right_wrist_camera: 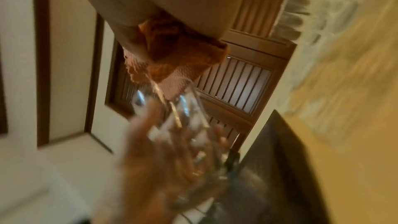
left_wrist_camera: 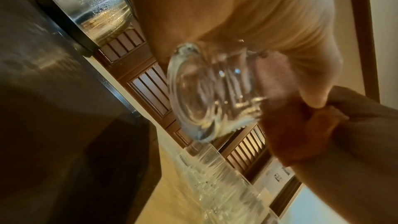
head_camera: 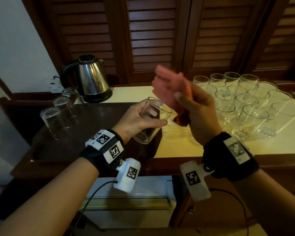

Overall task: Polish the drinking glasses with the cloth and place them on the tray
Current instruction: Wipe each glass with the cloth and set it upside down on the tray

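Pink-orange woven cloth [head_camera: 170, 89] is bunched in the right hand [head_camera: 197, 113], raised just beside the tilted clear drinking glass [head_camera: 152, 120], whose body the left hand [head_camera: 138, 120] wraps above the dark wooden tray [head_camera: 92, 116]. Three upturned glasses [head_camera: 61, 109] stand along the tray's left edge.
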`<state>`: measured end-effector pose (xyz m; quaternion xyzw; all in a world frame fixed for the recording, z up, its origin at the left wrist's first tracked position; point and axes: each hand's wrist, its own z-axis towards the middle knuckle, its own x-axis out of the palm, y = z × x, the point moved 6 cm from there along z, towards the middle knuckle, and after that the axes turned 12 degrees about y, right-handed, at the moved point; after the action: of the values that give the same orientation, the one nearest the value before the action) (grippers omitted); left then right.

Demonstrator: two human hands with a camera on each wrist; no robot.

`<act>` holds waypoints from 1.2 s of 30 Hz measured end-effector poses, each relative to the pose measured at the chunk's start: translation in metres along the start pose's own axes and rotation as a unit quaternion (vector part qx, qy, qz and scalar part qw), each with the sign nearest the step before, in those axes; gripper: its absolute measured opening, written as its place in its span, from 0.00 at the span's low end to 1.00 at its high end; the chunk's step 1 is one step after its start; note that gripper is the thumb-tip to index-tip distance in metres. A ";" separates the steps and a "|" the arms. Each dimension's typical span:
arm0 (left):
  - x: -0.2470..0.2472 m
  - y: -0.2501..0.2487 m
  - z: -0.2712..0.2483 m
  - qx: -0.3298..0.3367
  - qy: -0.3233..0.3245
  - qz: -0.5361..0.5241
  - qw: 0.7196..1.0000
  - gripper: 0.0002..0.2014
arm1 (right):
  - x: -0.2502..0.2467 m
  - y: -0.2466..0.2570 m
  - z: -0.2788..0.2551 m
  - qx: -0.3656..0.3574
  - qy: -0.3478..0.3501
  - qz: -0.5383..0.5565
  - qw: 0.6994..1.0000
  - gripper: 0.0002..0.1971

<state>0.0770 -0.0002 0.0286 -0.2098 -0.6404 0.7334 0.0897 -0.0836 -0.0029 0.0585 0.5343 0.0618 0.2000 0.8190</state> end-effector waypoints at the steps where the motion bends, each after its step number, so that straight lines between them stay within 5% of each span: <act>1: -0.002 -0.001 -0.002 -0.005 -0.004 0.007 1.000 0.29 | 0.010 0.000 -0.003 -0.001 0.035 -0.036 0.999 0.15; 4: -0.013 -0.003 -0.006 -0.007 -0.008 0.031 0.999 0.24 | 0.023 -0.007 -0.007 0.015 0.100 -0.086 0.991 0.16; 9: -0.027 -0.004 -0.010 0.005 -0.003 0.060 0.998 0.37 | 0.032 -0.009 -0.007 0.021 0.205 -0.220 0.954 0.14; 13: -0.024 -0.017 -0.011 0.024 0.048 0.147 0.988 0.29 | 0.033 -0.013 -0.006 0.042 0.258 -0.346 0.901 0.15; 18: -0.019 -0.009 -0.011 -0.008 0.087 0.209 0.974 0.34 | 0.034 -0.015 -0.011 0.157 0.322 -0.325 0.875 0.22; 21: -0.019 -0.005 -0.012 -0.017 0.092 0.196 0.976 0.32 | 0.032 -0.003 -0.006 0.128 0.332 -0.365 0.860 0.17; 24: -0.024 -0.001 -0.013 -0.030 0.084 0.172 0.981 0.32 | 0.020 0.014 0.008 0.034 0.216 -0.413 0.884 0.14; 29: -0.027 -0.002 -0.015 -0.007 0.076 0.104 0.992 0.31 | 0.030 0.009 0.000 -0.003 0.125 -0.278 0.952 0.12; 32: -0.030 -0.003 -0.019 -0.014 0.082 0.077 0.994 0.27 | 0.033 0.001 -0.003 0.005 0.161 -0.221 0.962 0.11; 36: -0.028 -0.008 -0.021 -0.008 0.103 0.081 0.991 0.26 | 0.047 -0.011 -0.011 0.057 0.281 -0.229 0.930 0.24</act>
<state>0.1092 0.0087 0.0401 -0.3362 -0.6147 0.7073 0.0936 -0.0413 0.0208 0.0489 0.4736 0.4213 0.1445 0.7598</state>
